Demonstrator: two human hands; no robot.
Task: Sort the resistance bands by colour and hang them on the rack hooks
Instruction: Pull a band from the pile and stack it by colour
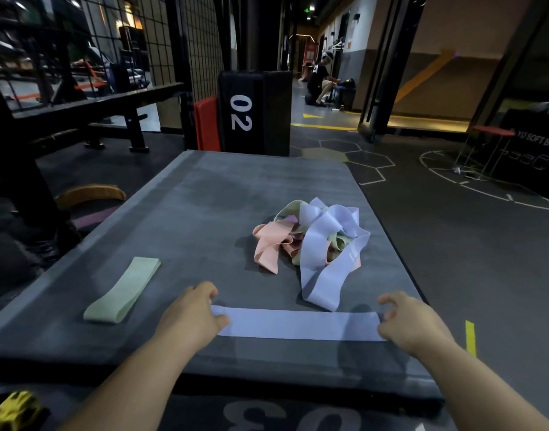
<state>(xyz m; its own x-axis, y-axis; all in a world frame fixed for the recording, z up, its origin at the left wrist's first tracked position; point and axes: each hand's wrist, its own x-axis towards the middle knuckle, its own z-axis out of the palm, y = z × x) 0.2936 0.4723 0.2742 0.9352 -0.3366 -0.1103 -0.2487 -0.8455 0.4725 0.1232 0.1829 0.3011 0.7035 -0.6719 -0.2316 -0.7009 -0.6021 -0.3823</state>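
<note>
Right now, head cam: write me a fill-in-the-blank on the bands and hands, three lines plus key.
The flat band, held at its ends by the left hand and the right hand, is ____.
The single band lying alone, left of the left hand, is ____.
Besides purple and green, the tangled pile on the mat holds ____ bands.
Missing: purple; green; pink.

Dim, underexposed gym light: brightest spots are the warm strip glow (422, 122) along the far doorway's floor edge and a small white ceiling lamp (312, 8) down the corridor, no glare. The grey padded mat (204, 213) carries faint soft shadows beside the tangled pile of pastel fabric bands (313, 241); the flat lavender fabric band (298, 325) reads clean, not blown. Fisheye bends the black steel rack frame (15, 150) and white painted floor lines (372, 182) at the edges; the yellow object (16, 409) bottom-left is smeared.
</note>
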